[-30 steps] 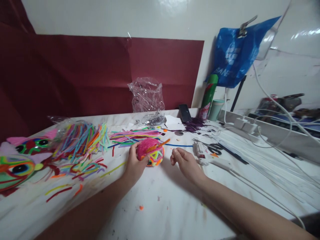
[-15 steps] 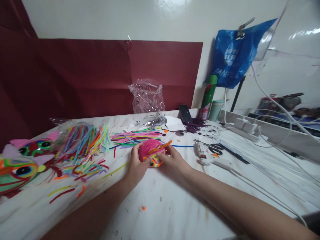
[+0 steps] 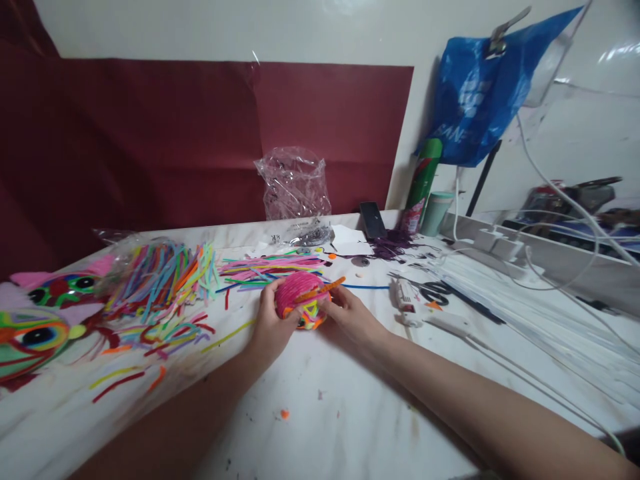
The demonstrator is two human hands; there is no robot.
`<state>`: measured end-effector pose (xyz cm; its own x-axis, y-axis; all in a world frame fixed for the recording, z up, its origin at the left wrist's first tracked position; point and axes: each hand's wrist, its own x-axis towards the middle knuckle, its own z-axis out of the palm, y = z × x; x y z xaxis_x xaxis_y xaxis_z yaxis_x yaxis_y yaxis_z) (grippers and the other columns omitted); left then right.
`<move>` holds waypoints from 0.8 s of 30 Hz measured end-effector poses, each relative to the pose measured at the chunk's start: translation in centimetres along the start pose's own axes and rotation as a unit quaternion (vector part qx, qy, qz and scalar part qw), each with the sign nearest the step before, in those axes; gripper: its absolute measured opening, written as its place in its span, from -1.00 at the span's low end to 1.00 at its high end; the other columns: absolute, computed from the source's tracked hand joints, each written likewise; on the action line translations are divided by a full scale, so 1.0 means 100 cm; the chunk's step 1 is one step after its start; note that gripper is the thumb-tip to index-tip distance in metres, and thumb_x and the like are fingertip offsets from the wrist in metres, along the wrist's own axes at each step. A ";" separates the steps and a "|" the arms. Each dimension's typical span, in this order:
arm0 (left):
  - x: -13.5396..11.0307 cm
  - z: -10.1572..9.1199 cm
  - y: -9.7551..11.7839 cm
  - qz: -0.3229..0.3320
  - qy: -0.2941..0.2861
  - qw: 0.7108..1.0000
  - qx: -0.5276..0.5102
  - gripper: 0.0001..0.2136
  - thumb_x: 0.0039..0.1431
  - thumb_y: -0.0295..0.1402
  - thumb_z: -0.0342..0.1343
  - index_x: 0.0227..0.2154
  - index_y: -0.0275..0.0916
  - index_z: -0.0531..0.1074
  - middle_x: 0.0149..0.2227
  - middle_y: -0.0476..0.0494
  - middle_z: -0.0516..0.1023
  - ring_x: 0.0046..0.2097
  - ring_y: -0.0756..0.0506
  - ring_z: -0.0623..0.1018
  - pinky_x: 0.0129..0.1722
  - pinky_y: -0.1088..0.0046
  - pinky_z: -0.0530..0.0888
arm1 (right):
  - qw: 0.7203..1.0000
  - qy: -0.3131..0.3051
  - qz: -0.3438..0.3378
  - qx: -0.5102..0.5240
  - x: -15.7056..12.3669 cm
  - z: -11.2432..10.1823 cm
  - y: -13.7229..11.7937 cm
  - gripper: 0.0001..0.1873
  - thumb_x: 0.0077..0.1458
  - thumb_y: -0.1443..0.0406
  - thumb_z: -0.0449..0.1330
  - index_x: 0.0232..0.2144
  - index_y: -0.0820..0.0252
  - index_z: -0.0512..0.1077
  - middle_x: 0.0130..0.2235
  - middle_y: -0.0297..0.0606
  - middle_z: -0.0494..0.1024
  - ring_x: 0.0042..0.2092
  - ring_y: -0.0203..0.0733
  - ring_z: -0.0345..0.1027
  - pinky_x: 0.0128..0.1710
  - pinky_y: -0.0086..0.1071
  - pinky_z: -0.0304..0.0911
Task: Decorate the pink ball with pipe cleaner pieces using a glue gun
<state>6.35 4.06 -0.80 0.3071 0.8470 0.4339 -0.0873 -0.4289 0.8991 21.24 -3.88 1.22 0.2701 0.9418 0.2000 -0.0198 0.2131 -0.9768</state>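
Note:
A pink ball of wound pipe cleaners (image 3: 297, 293), with yellow, green and orange strands on its lower right side, sits between both hands on the white table (image 3: 350, 413). My left hand (image 3: 270, 323) cups its left side with the fingers curled round it. On the ball's right side my right hand (image 3: 350, 313) pinches it with the fingertips. An orange pipe cleaner (image 3: 323, 288) lies across the top of the ball and sticks out to the right.
Loose coloured pipe cleaners (image 3: 160, 280) lie left of the hands, and colourful big-eyed figures (image 3: 35, 327) stand at the far left. A white glue gun (image 3: 406, 301), scissors (image 3: 440, 292), white rods, cables, a clear plastic bag (image 3: 295, 183) and a green spray can (image 3: 420, 183) lie to the right and back.
One second ago my right hand was apart from the ball, loosely closed. It moved left and now grips the ball's right side. The left hand stayed on the ball.

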 end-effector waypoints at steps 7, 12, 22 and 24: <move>-0.001 0.002 -0.001 0.012 0.012 1.000 0.015 -0.49 -0.11 -0.41 0.22 -0.02 -0.17 0.28 -0.02 -0.20 0.41 0.04 -0.21 0.42 -0.02 0.22 0.41 | 0.999 0.039 0.007 -0.018 -0.001 0.003 -0.002 -0.64 -0.14 0.27 0.20 -0.21 0.27 0.40 -0.24 -0.21 0.50 -0.21 -0.14 0.36 -0.18 -0.28 0.28; -0.002 0.002 0.000 0.003 0.007 1.000 0.009 -0.48 -0.10 -0.43 0.21 0.00 -0.17 0.27 -0.02 -0.20 0.40 0.04 -0.21 0.42 0.00 0.21 0.40 | 0.997 0.061 0.012 -0.036 0.000 0.006 -0.002 -0.67 -0.16 0.30 0.14 -0.24 0.27 0.38 -0.28 -0.23 0.50 -0.25 -0.14 0.36 -0.22 -0.29 0.28; 0.000 0.002 0.002 -0.007 0.010 1.000 -0.010 -0.46 -0.12 -0.40 0.23 0.00 -0.18 0.27 -0.02 -0.18 0.41 0.03 -0.20 0.44 0.02 0.23 0.38 | 0.999 0.039 0.013 0.006 0.000 0.005 0.001 -0.67 -0.12 0.24 0.20 -0.23 0.23 0.37 -0.25 -0.23 0.51 -0.20 -0.12 0.36 -0.16 -0.27 0.27; 0.000 0.003 0.003 -0.003 0.014 1.000 -0.008 -0.47 -0.13 -0.40 0.24 -0.02 -0.18 0.29 -0.03 -0.18 0.42 0.03 -0.20 0.43 0.02 0.23 0.38 | 0.999 0.029 0.017 0.017 0.000 0.005 0.001 -0.68 -0.11 0.24 0.20 -0.24 0.22 0.38 -0.23 -0.23 0.52 -0.16 -0.10 0.36 -0.14 -0.27 0.27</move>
<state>6.58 3.90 -0.56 0.2815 0.8584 0.4289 -0.0996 -0.4184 0.9028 20.73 -3.73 1.16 0.3235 0.9325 0.1606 -0.0618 0.1902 -0.9798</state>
